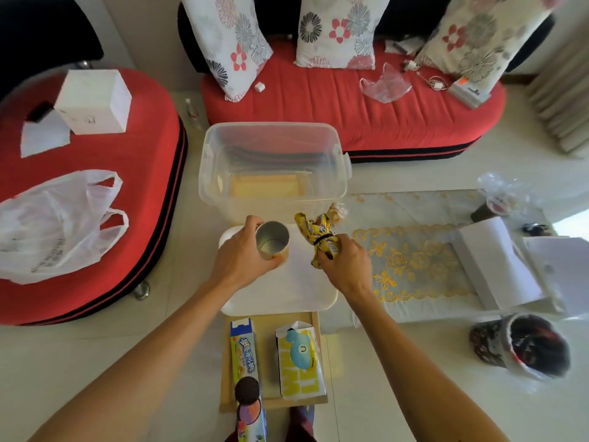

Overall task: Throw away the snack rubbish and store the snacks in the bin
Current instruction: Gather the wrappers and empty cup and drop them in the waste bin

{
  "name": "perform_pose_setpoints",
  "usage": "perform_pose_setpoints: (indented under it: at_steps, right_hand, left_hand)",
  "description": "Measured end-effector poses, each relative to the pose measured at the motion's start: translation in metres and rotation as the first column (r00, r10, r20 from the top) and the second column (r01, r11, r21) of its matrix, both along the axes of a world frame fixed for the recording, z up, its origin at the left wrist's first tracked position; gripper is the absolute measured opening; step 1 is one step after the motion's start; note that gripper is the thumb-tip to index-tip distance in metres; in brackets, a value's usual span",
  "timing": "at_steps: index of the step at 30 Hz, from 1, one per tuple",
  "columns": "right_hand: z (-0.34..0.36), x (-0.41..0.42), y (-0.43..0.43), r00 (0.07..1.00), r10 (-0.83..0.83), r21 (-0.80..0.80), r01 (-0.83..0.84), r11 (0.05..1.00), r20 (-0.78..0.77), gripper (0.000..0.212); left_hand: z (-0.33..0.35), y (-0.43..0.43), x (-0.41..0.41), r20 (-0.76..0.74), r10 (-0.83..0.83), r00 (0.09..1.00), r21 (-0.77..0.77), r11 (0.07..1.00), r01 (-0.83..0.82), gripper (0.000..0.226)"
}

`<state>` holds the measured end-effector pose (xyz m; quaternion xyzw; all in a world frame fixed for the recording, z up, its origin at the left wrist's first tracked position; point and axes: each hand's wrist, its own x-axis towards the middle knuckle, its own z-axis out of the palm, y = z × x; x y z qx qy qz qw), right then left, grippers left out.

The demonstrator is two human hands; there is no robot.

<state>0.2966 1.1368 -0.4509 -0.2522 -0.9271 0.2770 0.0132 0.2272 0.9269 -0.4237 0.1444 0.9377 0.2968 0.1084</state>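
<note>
My left hand point(242, 253) grips an open round snack can point(272, 240), silver inside, held over the white bin lid point(287, 288). My right hand point(345, 266) holds a yellow snack bag point(314, 232) tied with a black band, its crumpled top pointing up. Just beyond both hands stands the clear plastic storage bin point(274, 167), open at the top. Closer to me, on a wooden board point(267, 330), lie a blue cookie box point(247, 371) and a yellow and white snack box point(299, 362).
A dark bin with a plastic liner point(526, 346) stands on the floor at right. A low table with a gold lace cloth point(414, 260) carries white papers point(500, 263). A white plastic bag point(57, 224) lies on the red ottoman at left. A red sofa point(334, 103) is behind.
</note>
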Motion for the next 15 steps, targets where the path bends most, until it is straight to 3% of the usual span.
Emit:
perform_pose_setpoints:
  at_steps: [9, 15]
  right_hand:
    - [0.142, 0.143, 0.054, 0.936, -0.268, 0.085, 0.293, 0.952, -0.227, 0.035]
    - [0.198, 0.262, 0.092, 0.847, -0.449, 0.154, 0.503, 0.851, -0.286, 0.035]
  left_hand:
    - [0.127, 0.070, 0.064, -0.140, -0.323, 0.936, 0.161, 0.925, 0.343, 0.080]
    - [0.178, 0.141, 0.134, -0.207, -0.543, 0.814, 0.201, 0.791, 0.578, 0.077]
